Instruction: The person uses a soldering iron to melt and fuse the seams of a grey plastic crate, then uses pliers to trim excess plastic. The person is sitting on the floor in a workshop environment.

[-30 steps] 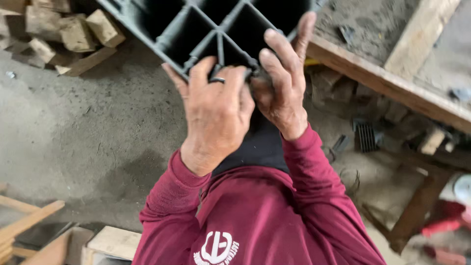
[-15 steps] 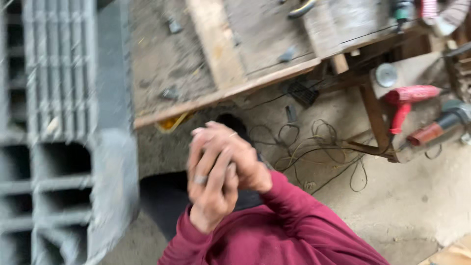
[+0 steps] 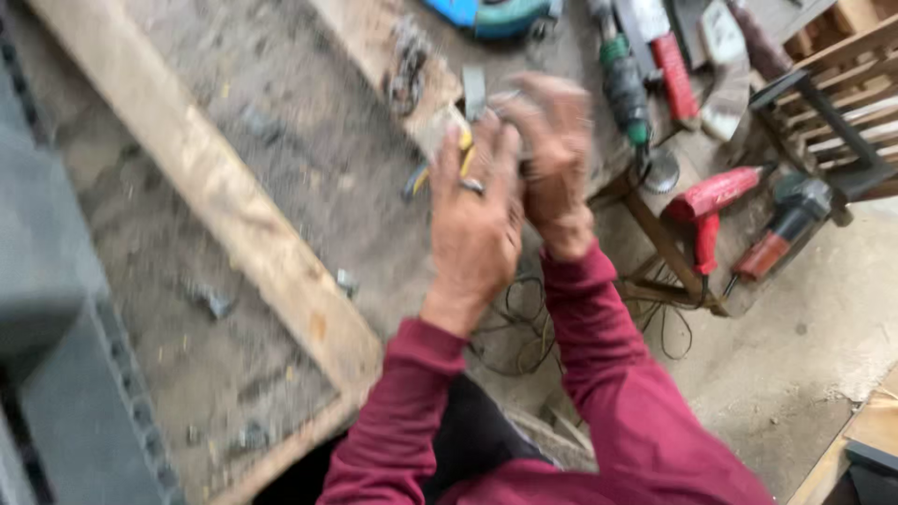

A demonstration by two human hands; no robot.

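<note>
Crowding the dusty bench [image 3: 281,150] are a long pale plank [image 3: 215,206] running diagonally, a second board [image 3: 374,47] further up, a blue-green tool body [image 3: 486,14] at the top edge, and small metal bits scattered in the grit. At the left edge, close to the camera, stands a grey plastic crate [image 3: 65,374], blurred. To the right, under the bench corner, lie a red drill [image 3: 711,201] and a red-and-black power tool [image 3: 781,234] on the concrete floor [image 3: 823,346], with loose black cable [image 3: 524,327] looped beneath the bench. A green-handled tool [image 3: 622,84] and a red-handled one [image 3: 673,70] rest near the bench's far end; a dark slatted rack [image 3: 832,103] stands at the upper right.

Both hands are raised together over the bench, in dark red sleeves. The left hand [image 3: 477,224], with a ring, has its fingers extended and close together; the right hand [image 3: 557,159] presses against it. Motion blur hides whether either grips anything. Yellow-handled pliers [image 3: 440,159] lie on the bench just behind the left fingers, partly hidden.
</note>
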